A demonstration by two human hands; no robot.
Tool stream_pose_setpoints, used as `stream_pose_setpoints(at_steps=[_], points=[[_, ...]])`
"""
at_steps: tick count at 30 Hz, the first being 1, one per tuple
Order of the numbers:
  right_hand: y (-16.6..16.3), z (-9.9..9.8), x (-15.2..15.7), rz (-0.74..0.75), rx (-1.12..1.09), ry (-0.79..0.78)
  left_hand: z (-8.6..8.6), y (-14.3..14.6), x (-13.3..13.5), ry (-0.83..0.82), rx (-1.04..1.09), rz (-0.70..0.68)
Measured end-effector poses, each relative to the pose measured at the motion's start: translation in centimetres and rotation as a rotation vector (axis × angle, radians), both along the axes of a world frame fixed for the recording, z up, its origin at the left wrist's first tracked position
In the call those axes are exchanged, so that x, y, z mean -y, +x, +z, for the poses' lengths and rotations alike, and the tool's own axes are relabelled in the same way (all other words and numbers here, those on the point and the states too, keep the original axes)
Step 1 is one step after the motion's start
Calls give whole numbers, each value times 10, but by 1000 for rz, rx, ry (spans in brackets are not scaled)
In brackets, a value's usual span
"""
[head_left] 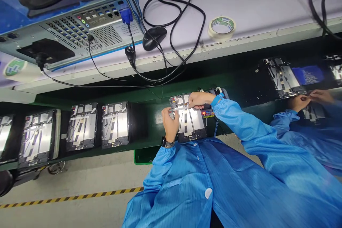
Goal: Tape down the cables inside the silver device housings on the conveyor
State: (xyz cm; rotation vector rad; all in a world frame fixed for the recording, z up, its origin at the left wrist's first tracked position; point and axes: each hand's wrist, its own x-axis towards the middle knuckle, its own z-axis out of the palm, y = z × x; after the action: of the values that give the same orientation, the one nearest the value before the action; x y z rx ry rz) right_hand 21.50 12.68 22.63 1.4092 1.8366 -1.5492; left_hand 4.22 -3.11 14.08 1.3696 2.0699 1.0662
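An opened tablet (191, 123), its silver inner plate, ribbon cables and circuit boards showing, lies at the bench edge in front of my body. My left hand (171, 124) grips its left side, fingers and thumb curled at the edge. Over its upper right part, my right hand (198, 99) is closed, knuckles up. Whatever the right fingers pinch is hidden beneath them. Just right of the tablet, partly behind my right forearm, sits a small device with a red digital display (207, 113) and a coiled blue cord (216, 127).
Several opened tablets (115, 124) line the dark green bench (155, 123) to the left. At right, a co-worker's hands (300, 101) work near another tablet (283, 76) and a blue pouch (308, 74). A shelf above holds a computer case (107, 32), mouse (154, 38), cables and tape roll (221, 25).
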Motion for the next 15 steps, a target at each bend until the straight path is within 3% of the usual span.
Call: stream_pose_setpoints(at_steps=[5,15], points=[[0,1,0,10,9,4,-7,0,-12,-129,16,51],[-9,-4,1,107,91,128,-6,4,-13,-169,33,91]])
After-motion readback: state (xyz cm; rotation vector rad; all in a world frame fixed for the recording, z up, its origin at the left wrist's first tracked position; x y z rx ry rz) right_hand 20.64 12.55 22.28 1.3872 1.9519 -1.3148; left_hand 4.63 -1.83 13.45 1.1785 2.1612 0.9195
